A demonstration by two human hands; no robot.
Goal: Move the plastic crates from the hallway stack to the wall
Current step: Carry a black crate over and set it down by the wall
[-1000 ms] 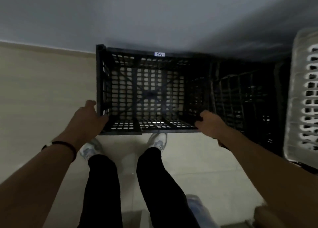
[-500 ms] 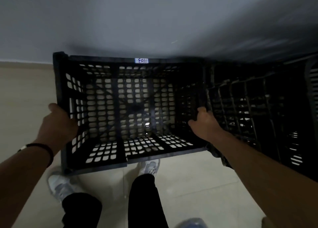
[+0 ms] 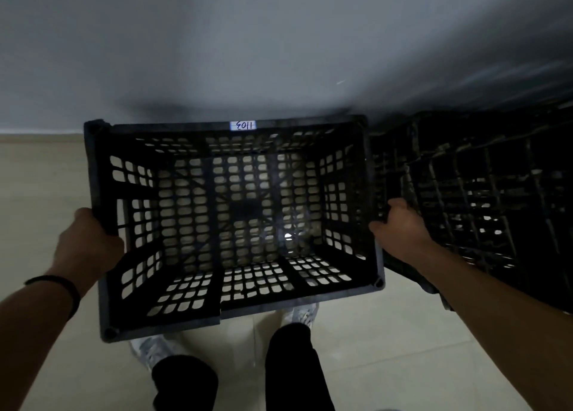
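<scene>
By wall [image 3: 279, 38], crate [image 3: 235, 224] now higher than a second ago, left hand [image 3: 90, 246] and right hand [image 3: 400, 227] clamped on its sides, likely going atop the pile.

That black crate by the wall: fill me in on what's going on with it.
A person holds an empty black plastic crate by its two short sides, the left hand gripping the left rim and the right hand the right rim. The crate sits close to the grey wall, with the person's shoes showing under its near edge. More dark crates stand immediately to its right. A white label marks its far rim.
</scene>
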